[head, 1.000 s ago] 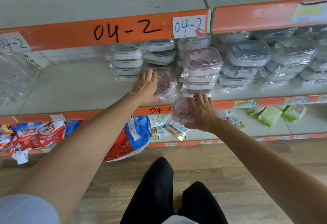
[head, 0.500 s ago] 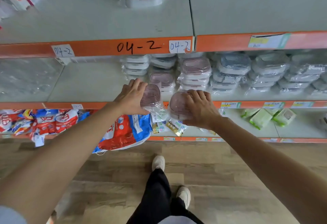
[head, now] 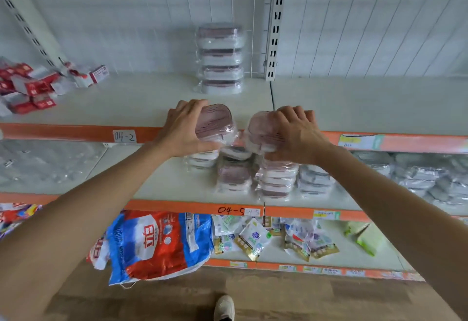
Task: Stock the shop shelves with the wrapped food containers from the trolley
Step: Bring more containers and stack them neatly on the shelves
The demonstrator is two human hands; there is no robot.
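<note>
Your left hand (head: 186, 128) and right hand (head: 293, 134) are each gripping a plastic-wrapped pink-lidded food container, the left one (head: 215, 124) and the right one (head: 258, 130), at the white upper shelf's (head: 126, 102) orange edge.

Noted at the front edge of the upper shelf (head: 141, 102): two wrapped containers side by side, left container (head: 215, 124) held in the left hand (head: 183, 128), right container (head: 260, 130) in the right hand (head: 293, 133), a small gap between them. Behind these, at the back of the same shelf, a stack of containers (head: 220, 58) just left of the slotted upright (head: 274, 24); small packets (head: 33, 85) piled far left. Below, on the middle shelf (head: 177, 183), further container stacks (head: 276, 178) under both hands; lower still, a large bag (head: 157, 244) left of loose sachets (head: 253, 238) on the bottom shelf (head: 349, 252).
</note>
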